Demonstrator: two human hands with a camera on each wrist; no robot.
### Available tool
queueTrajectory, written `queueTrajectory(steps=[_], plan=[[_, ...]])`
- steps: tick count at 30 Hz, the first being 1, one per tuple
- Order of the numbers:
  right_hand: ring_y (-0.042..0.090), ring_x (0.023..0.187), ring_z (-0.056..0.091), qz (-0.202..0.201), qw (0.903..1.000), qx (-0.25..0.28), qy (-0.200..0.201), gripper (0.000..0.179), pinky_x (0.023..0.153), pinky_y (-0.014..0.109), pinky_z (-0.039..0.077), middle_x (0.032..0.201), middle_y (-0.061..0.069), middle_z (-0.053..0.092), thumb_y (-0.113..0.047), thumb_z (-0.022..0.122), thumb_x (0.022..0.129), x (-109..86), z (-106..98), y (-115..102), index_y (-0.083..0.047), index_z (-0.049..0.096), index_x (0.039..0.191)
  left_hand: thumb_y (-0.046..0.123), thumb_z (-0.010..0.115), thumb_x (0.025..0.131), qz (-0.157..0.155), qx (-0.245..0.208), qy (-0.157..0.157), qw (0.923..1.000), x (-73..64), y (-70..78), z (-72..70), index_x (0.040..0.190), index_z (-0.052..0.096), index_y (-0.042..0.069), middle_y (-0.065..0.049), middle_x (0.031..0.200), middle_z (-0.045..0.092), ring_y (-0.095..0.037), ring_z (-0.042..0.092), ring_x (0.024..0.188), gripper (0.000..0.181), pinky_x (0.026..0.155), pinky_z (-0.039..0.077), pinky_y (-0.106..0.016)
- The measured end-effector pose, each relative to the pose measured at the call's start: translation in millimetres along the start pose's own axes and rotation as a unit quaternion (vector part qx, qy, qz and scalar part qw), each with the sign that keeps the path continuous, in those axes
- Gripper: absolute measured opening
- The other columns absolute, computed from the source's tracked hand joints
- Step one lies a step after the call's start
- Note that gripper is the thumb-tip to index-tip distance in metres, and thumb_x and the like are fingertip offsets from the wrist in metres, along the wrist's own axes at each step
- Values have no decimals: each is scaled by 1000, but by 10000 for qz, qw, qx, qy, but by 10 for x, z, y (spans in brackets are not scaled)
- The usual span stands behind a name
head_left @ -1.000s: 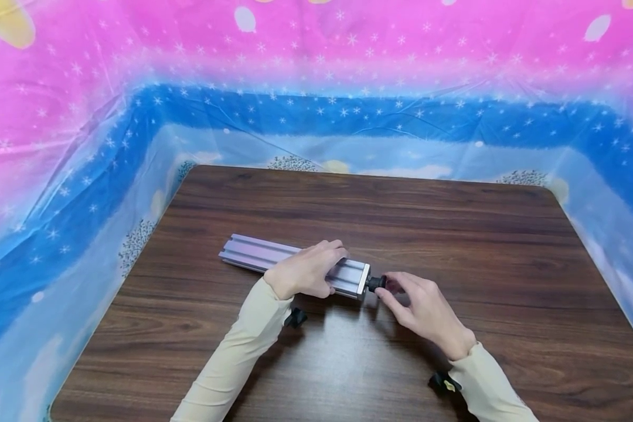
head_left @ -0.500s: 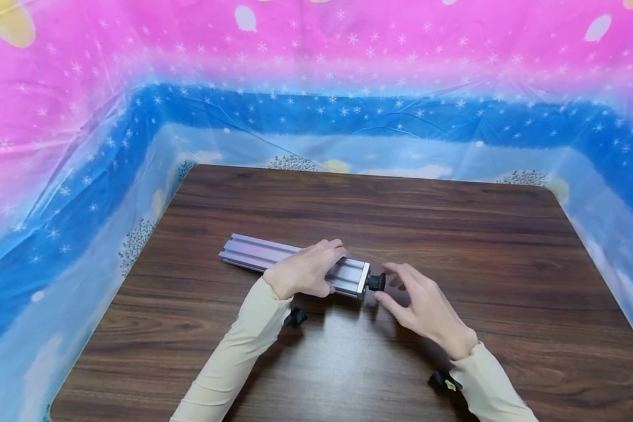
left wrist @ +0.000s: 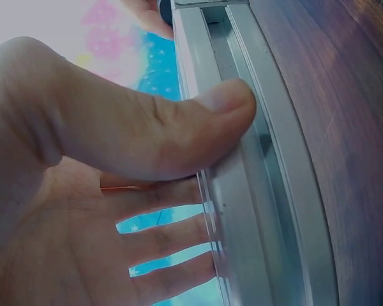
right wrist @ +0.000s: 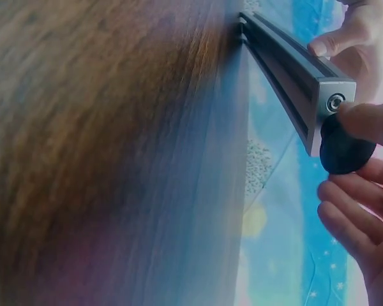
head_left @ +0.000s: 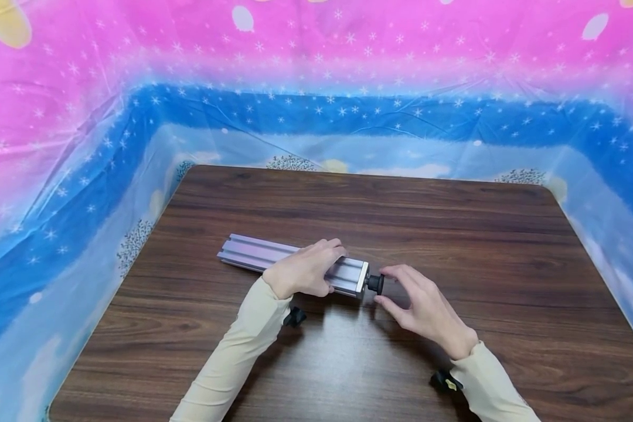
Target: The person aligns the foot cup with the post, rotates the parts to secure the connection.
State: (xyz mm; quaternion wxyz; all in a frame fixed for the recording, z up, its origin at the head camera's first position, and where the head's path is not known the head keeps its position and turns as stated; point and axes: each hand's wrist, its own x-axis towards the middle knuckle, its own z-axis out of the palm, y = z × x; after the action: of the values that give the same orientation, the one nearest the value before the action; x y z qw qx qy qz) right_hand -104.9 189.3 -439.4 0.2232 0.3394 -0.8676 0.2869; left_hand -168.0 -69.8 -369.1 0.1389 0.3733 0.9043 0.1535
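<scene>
A silver aluminium profile (head_left: 261, 249) with long grooves lies slanted across the middle of the table. My left hand (head_left: 306, 269) grips it near its right end. In the left wrist view, the thumb (left wrist: 223, 115) presses over one grooved face while the fingers run along the other side. From the square end plate (right wrist: 338, 89) sticks out a black knob (head_left: 377, 285) with a flared round head. Around that knob my right hand (head_left: 422, 305) holds its thumb and fingers spread, fingertips right by its edge. A metal ring-shaped screw head (right wrist: 336, 102) shows in the end plate beside the knob.
The dark wood-grain table (head_left: 480, 234) has rounded far corners. Pink and blue patterned cloth (head_left: 316, 111) hangs behind it and along its sides. A small black device sits under the left wrist (head_left: 295, 317) and another under the right wrist (head_left: 445, 381).
A second ago the right thumb and finger pinched the knob; they then spread apart and remain spread around it now. The left hand and the profile stay in place.
</scene>
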Motion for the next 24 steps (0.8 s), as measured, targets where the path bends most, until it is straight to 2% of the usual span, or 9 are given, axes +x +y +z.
queueTrajectory(steps=[3, 6, 10, 13, 17, 18, 20, 22, 24], plan=[[18, 95, 69, 213, 9997, -78, -41, 40, 81, 35, 56, 108, 8, 72, -23, 78, 86, -12, 0, 0, -2, 68, 119, 4, 78, 70, -28, -31, -19, 10000, -2, -1, 3, 123, 62, 4, -4, 108, 56, -21, 52, 98, 55, 86, 49, -37], [13, 84, 70, 435, 9989, -111, -104, 29, 72, 33, 57, 98, 4, 74, -23, 74, 89, -11, 12, -2, -4, 71, 111, 3, 78, 71, -61, -93, -42, 9999, -3, 5, 6, 125, 62, 4, -4, 110, 57, -21, 52, 99, 56, 86, 48, -36], [5, 61, 56, 688, 9972, -229, -159, 10, 55, 22, 46, 72, -6, 63, -21, 68, 94, 8, 33, -1, -13, 68, 88, 3, 79, 71, -53, -123, -30, 9999, -2, 17, 12, 127, 61, 3, -5, 114, 58, -21, 53, 100, 58, 88, 49, -37], [3, 51, 39, 822, 9956, -399, -187, 30, 49, 18, 33, 60, -12, 42, -22, 63, 97, 20, 39, 4, -20, 53, 69, 2, 79, 70, -31, -102, -15, 9999, -2, 26, 10, 126, 62, 3, -5, 113, 58, -20, 53, 99, 59, 88, 49, -36], [1, 49, 30, 990, 9933, -540, -252, 42, 47, 20, 30, 57, -13, 30, -22, 58, 100, 29, 35, -7, -21, 41, 61, 3, 79, 70, -55, -75, -28, 10000, -8, 32, 4, 123, 62, 4, -3, 109, 57, -20, 52, 97, 56, 86, 48, -35], [1, 50, 33, 1030, 9930, -518, -256, 40, 48, 21, 32, 57, -13, 32, -22, 58, 100, 27, 34, -8, -20, 44, 62, 3, 79, 70, -64, -59, -34, 10000, -9, 33, 1, 123, 62, 4, -3, 108, 56, -20, 51, 97, 55, 85, 48, -35], [2, 54, 45, 1042, 9936, -369, -223, 28, 52, 24, 42, 62, -11, 47, -22, 59, 99, 19, 27, -11, -16, 58, 72, 4, 79, 71, -80, -51, -37, 9999, -10, 31, 0, 123, 62, 5, -2, 107, 56, -20, 51, 97, 55, 84, 48, -35], [6, 67, 60, 904, 9957, -123, -183, 13, 62, 28, 52, 79, -5, 64, -23, 66, 96, 4, 17, -7, -10, 68, 94, 4, 79, 71, -84, -56, -43, 9999, -9, 29, -1, 123, 62, 5, -3, 107, 55, -20, 52, 97, 55, 84, 48, -35], [12, 90, 67, 594, 9981, 100, -126, 37, 78, 30, 56, 106, 2, 70, -25, 74, 90, 0, 7, -5, -5, 66, 120, 3, 79, 71, -73, -54, -32, 10000, -10, 24, -3, 124, 62, 4, -3, 107, 55, -20, 52, 98, 55, 85, 48, -35]])
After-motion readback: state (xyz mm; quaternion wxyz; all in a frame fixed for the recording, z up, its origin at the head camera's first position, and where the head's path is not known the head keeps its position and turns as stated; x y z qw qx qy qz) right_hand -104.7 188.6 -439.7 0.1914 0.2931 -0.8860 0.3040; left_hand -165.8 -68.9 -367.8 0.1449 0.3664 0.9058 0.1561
